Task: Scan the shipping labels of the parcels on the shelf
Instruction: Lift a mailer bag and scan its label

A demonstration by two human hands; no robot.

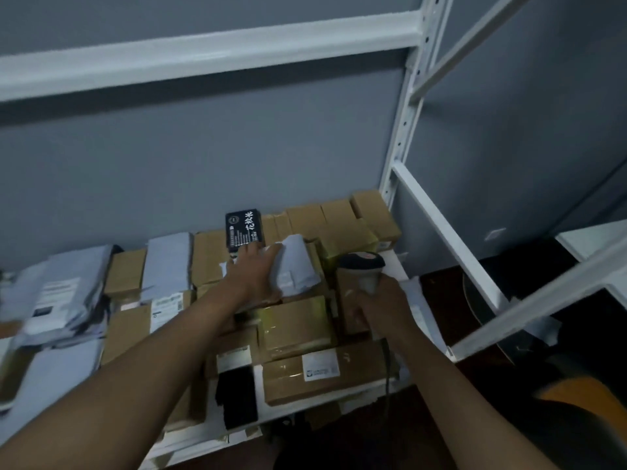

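On the far left of the shelf (342, 400) you have a heap of grey mailer bags (57, 293), and beside it brown cartons (135, 320) with white labels facing up. In the middle, your left hand (256, 274) lies with fingers spread flat on a pale grey mailer bag (297, 262), just in front of a black box (243, 230) with white characters; it presses or turns the bag, it does not lift it. To the right, your right hand (381, 305) is closed around the handle of the scanner (363, 269), its head pointing toward the parcels. I judge you are in the middle of scanning, preparing this bag. Its label is not visible, so next you must probably turn it until the label faces the scanner
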